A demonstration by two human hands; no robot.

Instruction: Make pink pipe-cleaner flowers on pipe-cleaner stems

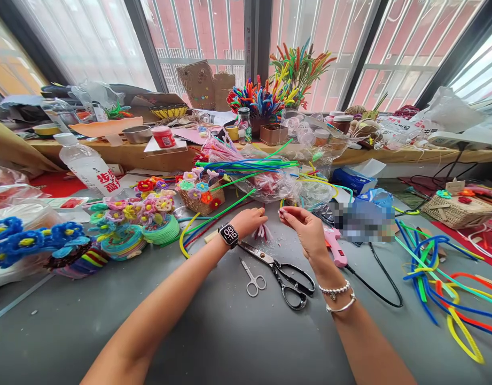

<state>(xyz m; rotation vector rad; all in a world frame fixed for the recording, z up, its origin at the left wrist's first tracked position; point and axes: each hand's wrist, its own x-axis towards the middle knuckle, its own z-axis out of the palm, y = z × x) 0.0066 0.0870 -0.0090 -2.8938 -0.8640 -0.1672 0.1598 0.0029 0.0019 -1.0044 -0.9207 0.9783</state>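
My left hand [249,222], with a watch on the wrist, is closed with its fingers curled; what they hold is hidden. Just under its fingertips, short pink and white fuzzy strands [263,232] show on the grey table. My right hand [305,227] pinches a small reddish-white piece [281,214] between thumb and fingertips, too small to name. Below the hands lie large black-handled scissors [275,262], partly open, and small silver scissors [252,279]. A pink glue gun [336,247] rests beside my right wrist, its black cord running right.
Pots of pipe-cleaner flowers [161,227] line the left, near a water bottle [87,166]. Loose pipe cleaners [434,267] tangle at right. Green and blue pipe cleaners [246,164] lie over plastic bags behind my hands. A cluttered ledge [213,152] runs beneath the windows.
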